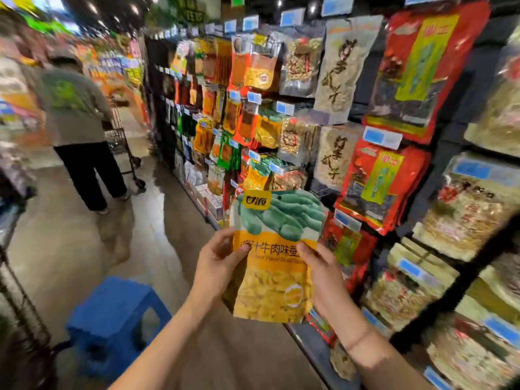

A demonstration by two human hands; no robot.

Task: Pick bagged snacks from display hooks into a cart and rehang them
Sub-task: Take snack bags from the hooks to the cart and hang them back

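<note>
Snack bag point(274, 257) (glossy yellow-green, flat, rectangular) is held upright, pinched at its sides by left hand point(216, 261) and right hand point(323, 274).

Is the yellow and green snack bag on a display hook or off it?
Off. The snack bag is held upright in front of the display, left hand and right hand pinching its sides.

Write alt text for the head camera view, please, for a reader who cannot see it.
Both hands, the left hand and the right hand, hold a yellow and green snack bag upright in a shop aisle. To the right, display hooks carry rows of bagged snacks. A blue stool stands lower left, and another person pushes a cart further down.
</note>
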